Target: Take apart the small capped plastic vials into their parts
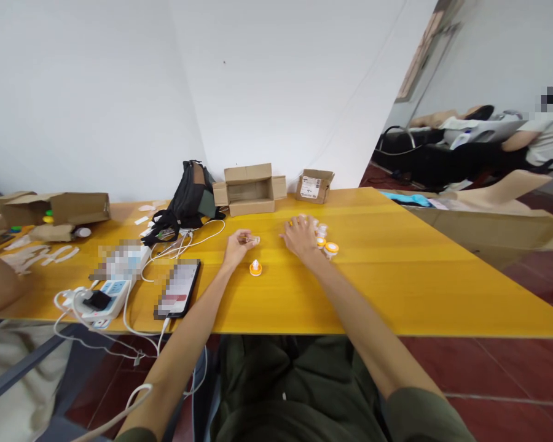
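Note:
My left hand (238, 247) pinches a small clear plastic piece (256, 239) between thumb and fingers, a little above the table. Just below it, an orange-and-white cap with a pointed white tip (255, 268) stands upright on the wood. My right hand (299, 236) reaches over a group of small parts with its fingers apart, and partly hides them. To the right of that hand lie clear plastic pieces (321, 229) and orange-rimmed white caps (331, 248). Whether the right fingertips touch any of the parts cannot be made out.
An open cardboard box (251, 207) and a smaller labelled box (312, 186) stand by the wall. A black backpack (191, 193), a phone (179, 288) and a power strip (113, 298) with loose white cables lie left. Another person's arm (0, 276) is at the far left.

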### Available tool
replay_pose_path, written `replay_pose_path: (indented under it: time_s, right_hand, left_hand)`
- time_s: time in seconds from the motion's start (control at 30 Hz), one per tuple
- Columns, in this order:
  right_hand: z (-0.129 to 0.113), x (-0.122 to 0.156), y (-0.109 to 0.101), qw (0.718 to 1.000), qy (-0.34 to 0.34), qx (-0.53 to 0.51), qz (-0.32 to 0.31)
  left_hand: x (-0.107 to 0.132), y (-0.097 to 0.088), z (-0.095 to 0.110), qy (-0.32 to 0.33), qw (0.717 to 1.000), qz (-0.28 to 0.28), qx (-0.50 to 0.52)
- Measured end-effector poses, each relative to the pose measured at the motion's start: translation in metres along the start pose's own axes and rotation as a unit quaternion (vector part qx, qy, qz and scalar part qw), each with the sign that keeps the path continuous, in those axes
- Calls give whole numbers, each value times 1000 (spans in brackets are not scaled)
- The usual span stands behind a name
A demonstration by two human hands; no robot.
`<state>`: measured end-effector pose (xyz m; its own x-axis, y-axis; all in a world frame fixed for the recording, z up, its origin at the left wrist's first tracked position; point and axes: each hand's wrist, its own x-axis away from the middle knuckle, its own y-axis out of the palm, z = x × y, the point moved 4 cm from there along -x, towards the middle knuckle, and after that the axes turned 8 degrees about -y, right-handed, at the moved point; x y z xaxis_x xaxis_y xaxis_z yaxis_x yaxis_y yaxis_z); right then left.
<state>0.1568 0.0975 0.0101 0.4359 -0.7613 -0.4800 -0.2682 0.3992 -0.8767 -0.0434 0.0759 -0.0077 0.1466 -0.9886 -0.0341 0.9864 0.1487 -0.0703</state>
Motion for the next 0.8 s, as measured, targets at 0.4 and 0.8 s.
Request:
replay_pose_path:
  time_s: [0.4,0.8]
  right_hand:
    - [-65,-10,13,981,-61,-178,-45]
    - [-50,-25,39,962,83,-262,1]
  left_hand:
    - [2,5,3,5,999,-37,26]
    - [6,-11,7,-32,999,-43,-3]
